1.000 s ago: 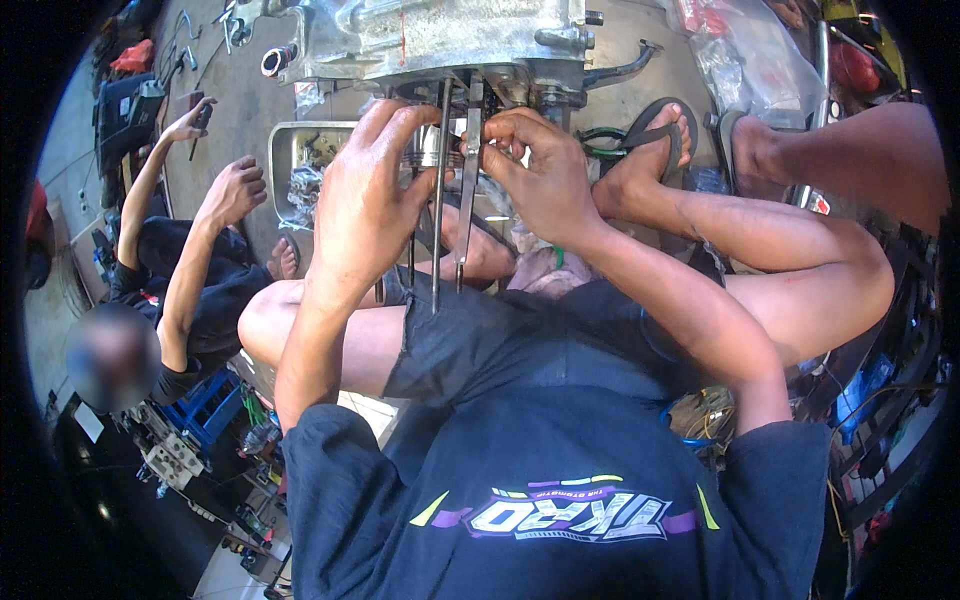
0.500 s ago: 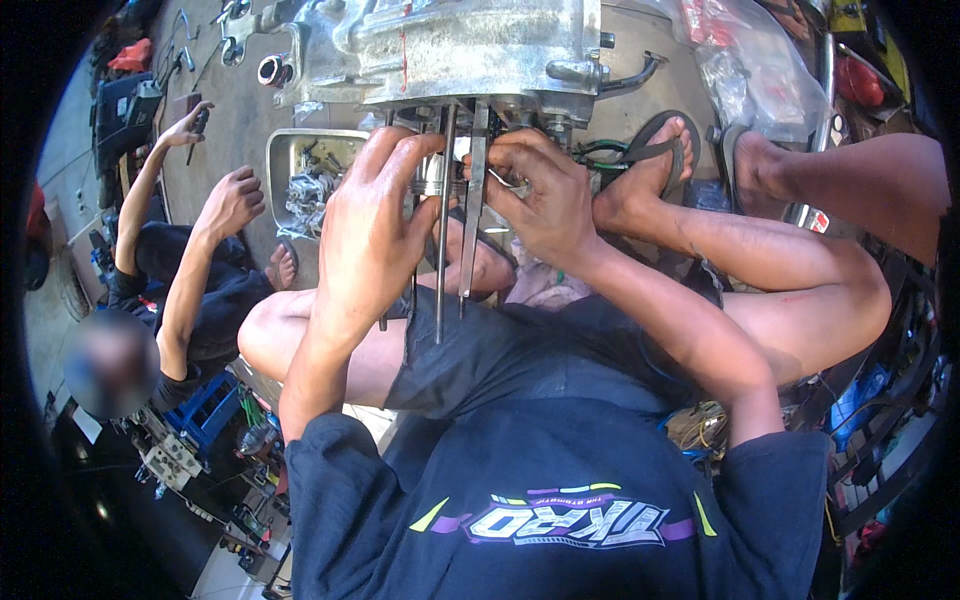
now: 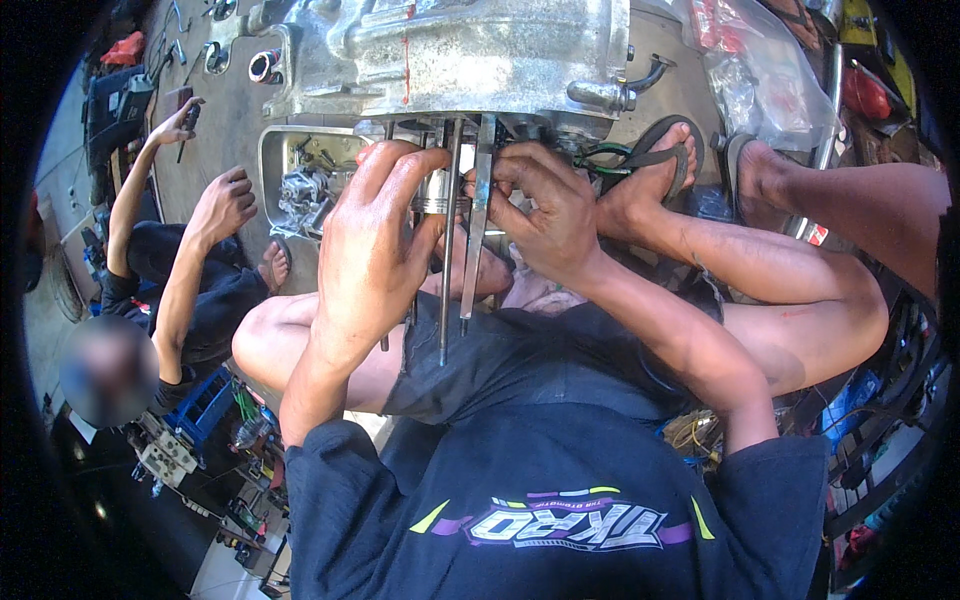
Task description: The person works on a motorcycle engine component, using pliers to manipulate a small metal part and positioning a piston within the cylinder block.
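A grey metal engine case (image 3: 500, 65) stands in front of me, with long thin studs (image 3: 444, 300) and a flat bar (image 3: 474, 240) jutting from it toward my lap. My left hand (image 3: 365, 225) is closed round a shiny piston (image 3: 433, 192) with ring grooves, fingers on its far side and thumb on its near side. To the right of the bar, my right hand (image 3: 550, 205) has its fingers curled in and pinched together beside the piston. Whatever sits in that pinch is mostly hidden by the bar and fingers.
Left of the engine lies a metal tray (image 3: 265, 165) of small parts (image 3: 305, 200). Another person's hand (image 3: 225, 200) is at the left, their other hand holding a dark tool (image 3: 190, 118). Someone's sandalled foot (image 3: 760, 165) and a clear plastic bag (image 3: 760, 80) are at the right.
In the picture, the engine case and studs sit slightly lower than before. My left hand keeps the piston, which shows more clearly now. My right hand stays pinched beside it.
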`<state>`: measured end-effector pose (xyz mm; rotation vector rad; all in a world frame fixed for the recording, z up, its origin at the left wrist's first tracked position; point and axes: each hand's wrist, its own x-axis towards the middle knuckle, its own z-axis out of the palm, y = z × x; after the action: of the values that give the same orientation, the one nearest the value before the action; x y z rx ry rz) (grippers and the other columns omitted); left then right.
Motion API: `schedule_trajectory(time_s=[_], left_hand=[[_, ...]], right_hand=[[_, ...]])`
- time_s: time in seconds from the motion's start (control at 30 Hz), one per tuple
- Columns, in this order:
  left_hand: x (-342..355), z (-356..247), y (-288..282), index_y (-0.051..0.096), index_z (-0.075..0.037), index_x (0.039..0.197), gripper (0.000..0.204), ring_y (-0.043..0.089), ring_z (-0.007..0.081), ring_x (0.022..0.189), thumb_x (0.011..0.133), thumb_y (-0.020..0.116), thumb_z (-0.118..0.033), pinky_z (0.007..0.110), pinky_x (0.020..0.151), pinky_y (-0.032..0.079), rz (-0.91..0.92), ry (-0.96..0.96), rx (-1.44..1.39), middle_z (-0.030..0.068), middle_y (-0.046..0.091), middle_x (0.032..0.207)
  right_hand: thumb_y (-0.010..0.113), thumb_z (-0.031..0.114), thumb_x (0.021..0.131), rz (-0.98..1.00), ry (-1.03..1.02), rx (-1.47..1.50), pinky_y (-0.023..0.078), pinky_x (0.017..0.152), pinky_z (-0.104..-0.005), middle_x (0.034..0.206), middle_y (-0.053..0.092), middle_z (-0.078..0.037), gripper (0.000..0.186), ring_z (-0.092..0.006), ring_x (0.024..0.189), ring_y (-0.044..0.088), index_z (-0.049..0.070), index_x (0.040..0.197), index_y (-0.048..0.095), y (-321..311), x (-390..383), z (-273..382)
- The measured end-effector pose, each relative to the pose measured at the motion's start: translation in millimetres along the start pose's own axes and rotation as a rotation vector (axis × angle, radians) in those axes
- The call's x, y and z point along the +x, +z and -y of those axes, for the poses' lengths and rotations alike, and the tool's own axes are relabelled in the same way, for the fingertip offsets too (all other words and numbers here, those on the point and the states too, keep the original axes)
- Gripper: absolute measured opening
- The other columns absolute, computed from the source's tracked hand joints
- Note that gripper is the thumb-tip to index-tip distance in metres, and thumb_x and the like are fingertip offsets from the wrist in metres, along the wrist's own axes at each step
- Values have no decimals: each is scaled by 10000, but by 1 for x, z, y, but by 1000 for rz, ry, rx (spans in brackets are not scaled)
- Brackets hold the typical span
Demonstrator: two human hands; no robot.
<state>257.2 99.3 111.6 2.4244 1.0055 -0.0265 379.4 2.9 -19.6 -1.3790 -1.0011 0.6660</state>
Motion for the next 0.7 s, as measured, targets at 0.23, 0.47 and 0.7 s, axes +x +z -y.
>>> schedule_trajectory(time_s=[0.23,0.47,0.7], left_hand=[[1,2,1,606,-81,1180,464,601,404,1037,739,709,22,465,849,491,9,-10,-15,144,593,1111],[1,3,1,606,-80,1177,463,600,404,1033,737,710,20,465,851,490,-3,9,-26,142,594,1100],[5,5,1,607,1,1081,380,591,391,993,725,740,-10,426,841,477,32,44,2,166,584,1051]], right_hand=[[714,70,828,110,80,60,519,698,-359,929,621,-135,157,-270,789,652,-2,950,645,-6,3,2],[686,15,838,104,141,28,492,712,-304,917,631,-81,156,-191,776,630,9,994,676,-7,3,8],[666,90,949,167,759,430,498,732,-238,979,698,-28,180,-67,838,618,-17,1093,684,-8,0,24]])
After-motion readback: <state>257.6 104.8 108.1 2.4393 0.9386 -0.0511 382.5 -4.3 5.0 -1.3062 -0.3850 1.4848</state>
